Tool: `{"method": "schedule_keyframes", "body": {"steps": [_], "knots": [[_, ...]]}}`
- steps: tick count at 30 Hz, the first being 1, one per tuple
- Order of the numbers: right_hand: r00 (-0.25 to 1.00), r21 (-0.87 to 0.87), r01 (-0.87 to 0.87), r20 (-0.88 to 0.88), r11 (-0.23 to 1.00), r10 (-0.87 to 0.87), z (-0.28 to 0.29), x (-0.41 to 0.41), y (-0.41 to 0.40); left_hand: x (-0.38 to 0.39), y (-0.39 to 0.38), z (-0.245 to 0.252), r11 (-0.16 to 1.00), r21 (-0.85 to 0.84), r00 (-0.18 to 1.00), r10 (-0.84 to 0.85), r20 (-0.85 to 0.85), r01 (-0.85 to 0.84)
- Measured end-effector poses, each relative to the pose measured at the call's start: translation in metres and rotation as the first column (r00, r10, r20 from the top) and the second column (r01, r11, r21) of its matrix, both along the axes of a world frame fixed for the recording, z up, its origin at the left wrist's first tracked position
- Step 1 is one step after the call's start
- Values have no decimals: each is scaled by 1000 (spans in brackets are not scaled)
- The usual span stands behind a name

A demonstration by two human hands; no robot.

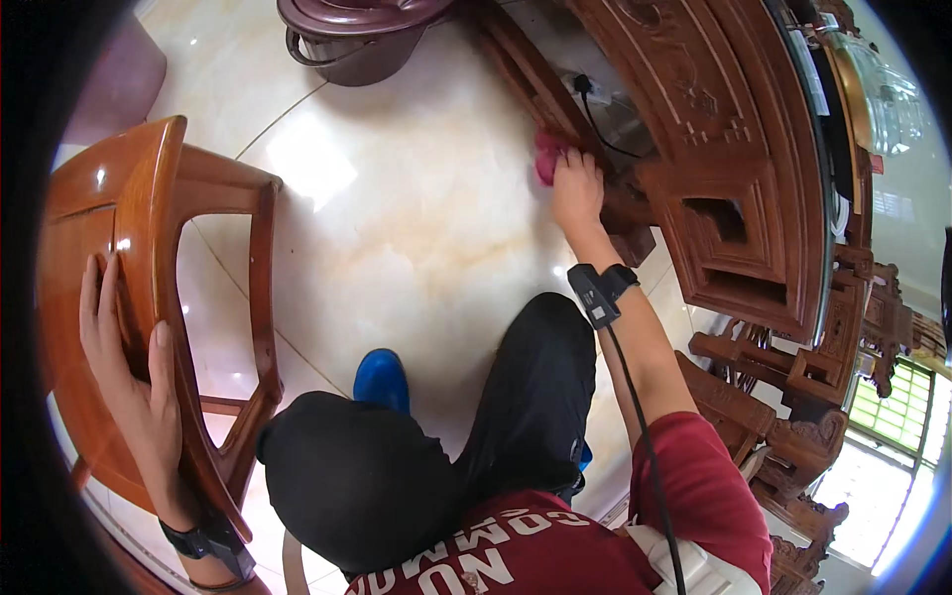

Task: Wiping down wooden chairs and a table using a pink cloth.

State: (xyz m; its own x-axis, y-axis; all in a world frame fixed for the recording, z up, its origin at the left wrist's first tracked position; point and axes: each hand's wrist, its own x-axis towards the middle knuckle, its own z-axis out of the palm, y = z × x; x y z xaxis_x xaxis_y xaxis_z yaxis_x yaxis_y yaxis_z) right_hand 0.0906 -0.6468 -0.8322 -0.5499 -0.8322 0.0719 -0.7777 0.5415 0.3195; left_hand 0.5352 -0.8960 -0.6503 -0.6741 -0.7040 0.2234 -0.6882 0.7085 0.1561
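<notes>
My right hand (pixel 579 192) grips a crumpled pink cloth (pixel 549 158) and presses it on the low wooden rail (pixel 547 100) at the base of a carved wooden cabinet (pixel 714 89). Part of the cloth is hidden under the fingers. On the left, my left hand (pixel 137 379) rests with fingers spread on the seat of a glossy wooden stool (pixel 141 245), holding nothing. Both wrists wear black strapped devices, and a cable runs from the right one (pixel 595 294) up the arm.
A brown lidded bucket (pixel 364 52) stands on the glossy tiled floor (pixel 401 223) ahead. Behind the rail, a black plug (pixel 582 83) with its cord sits in a socket. Carved wooden furniture (pixel 788 431) lines the right side. A glass container (pixel 877 97) stands on the cabinet top.
</notes>
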Motion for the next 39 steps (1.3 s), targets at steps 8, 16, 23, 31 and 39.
{"method": "schedule_keyframes", "body": {"steps": [8,16,23,31,39], "knots": [[988,-5,96,-118,995,-96,-54,-6,10,-7,2,4,999,-13,996,40,80,-39],[996,92,89,0,992,-89,-40,-17,21,-3,0,0,998,33,999,48,5,-48],[830,188,225,477,956,-289,36,40,53,0,0,3,999,-20,996,46,72,-45],[321,-293,947,870,-131,375,36,34,59,-2,-1,2,1000,-25,999,15,33,-14],[748,-104,514,540,851,-386,-26,4,0,-4,-1,2,1000,-23,999,11,30,-10]]}}
